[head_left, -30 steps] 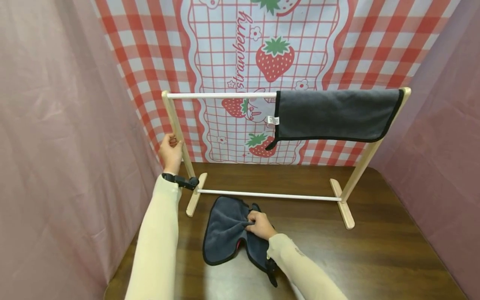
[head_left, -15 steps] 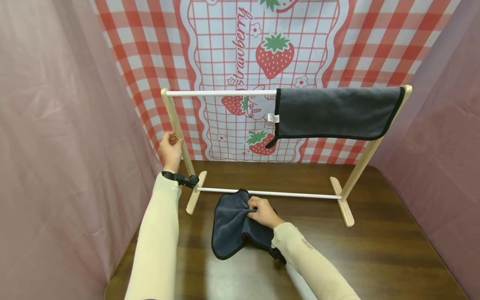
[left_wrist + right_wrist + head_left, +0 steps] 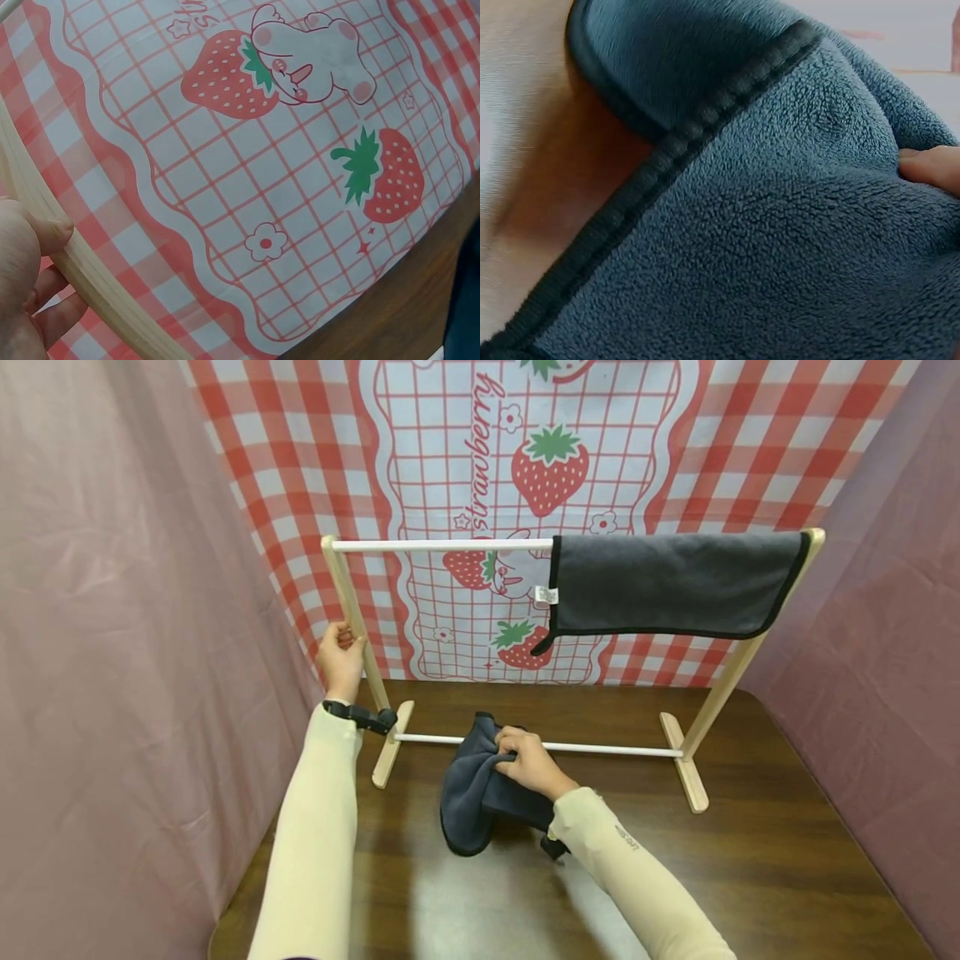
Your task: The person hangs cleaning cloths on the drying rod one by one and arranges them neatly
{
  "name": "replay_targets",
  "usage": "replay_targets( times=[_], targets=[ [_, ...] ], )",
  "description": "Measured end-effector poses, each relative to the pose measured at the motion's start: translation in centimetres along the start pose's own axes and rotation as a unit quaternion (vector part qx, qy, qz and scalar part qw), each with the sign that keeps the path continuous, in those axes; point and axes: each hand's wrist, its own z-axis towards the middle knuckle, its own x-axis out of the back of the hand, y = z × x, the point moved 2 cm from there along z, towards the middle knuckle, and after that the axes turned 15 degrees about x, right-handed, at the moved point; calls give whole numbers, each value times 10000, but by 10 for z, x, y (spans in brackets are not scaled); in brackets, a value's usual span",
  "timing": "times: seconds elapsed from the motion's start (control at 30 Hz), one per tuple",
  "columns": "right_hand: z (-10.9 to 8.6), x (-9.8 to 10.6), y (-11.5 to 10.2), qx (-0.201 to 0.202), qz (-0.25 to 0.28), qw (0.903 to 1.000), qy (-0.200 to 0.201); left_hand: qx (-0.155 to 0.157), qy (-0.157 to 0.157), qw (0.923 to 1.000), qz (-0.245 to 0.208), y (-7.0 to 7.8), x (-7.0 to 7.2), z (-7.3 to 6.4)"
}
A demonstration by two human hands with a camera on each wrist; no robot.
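Note:
My right hand (image 3: 528, 762) pinches a dark grey towel (image 3: 472, 797) with black edging and holds it bunched up, in front of the rack's lower bar. Fuzzy pile and a thick black hem of this towel (image 3: 780, 247) fill the right wrist view, with a fingertip pressing into a fold. On the left, my left hand (image 3: 341, 664) grips the wooden left post (image 3: 347, 589) of the drying rack, thumb on one side and fingers behind, as the left wrist view confirms. A second grey towel (image 3: 675, 585) hangs over the right half of the rack's white top bar (image 3: 442, 546).
The rack's feet (image 3: 684, 768) stand on a brown wooden table (image 3: 780, 860). Its white lower bar (image 3: 615, 749) runs low between the posts. Behind hangs a red-and-white strawberry cloth (image 3: 420, 468), with pink curtains (image 3: 135, 610) at both sides.
My right hand has lifted the bunched towel off the table and moved it away from me, up to the lower bar. The towel hangs narrower now. My left hand stays on the post.

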Motion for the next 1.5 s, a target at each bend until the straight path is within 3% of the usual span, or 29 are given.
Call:
replay_targets(
  times=[0.27, 0.6, 1.1, 1.5],
  targets=[
    [24, 23, -12, 543, -62, 9978, 377, 20, 54, 10000, 63, 1, 0, 1],
    [53, 46, -34, 854, -196, 9945, 571, 40, 55, 10000, 57, 1, -1, 2],
    [94, 75, -61, 1829, -353, 9765, 1086, -50, 41, 9999, 115, 1, -2, 1],
    [134, 102, -91, 2477, -576, 9537, 1605, -25, -63, 10000, 61, 2, 1, -1]
  ],
)
